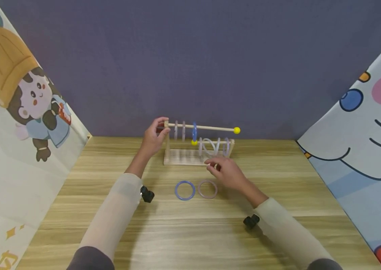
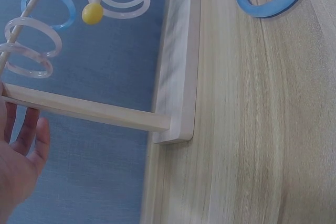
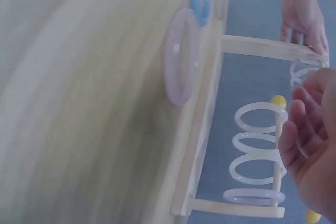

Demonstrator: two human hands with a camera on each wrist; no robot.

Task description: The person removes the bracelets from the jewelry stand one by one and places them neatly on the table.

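Note:
A wooden bangle stand [image 1: 183, 157] with two rods stands at the back of the table. My left hand [image 1: 154, 137] holds the top of its left post, with the thumb in front. Two pale bangles [image 1: 183, 131] and a blue bangle [image 1: 195, 132] hang on the upper rod. Several whitish and pale purple bangles [image 3: 255, 169] hang on the lower rod. In front of the stand, my right hand [image 1: 225, 172] hovers with loosely bent fingers, holding nothing. A second blue bangle [image 1: 185, 190] and a pale pinkish bangle [image 1: 207, 189] lie flat on the table nearby.
Yellow balls [image 1: 237, 130] cap the rod ends. The wood-grain table [image 1: 190, 232] meets a dark blue-grey backdrop [image 1: 190, 67] behind the stand. Printed cartoon cloths [image 1: 24, 123] hang at both sides. A small black camera sits on each wrist.

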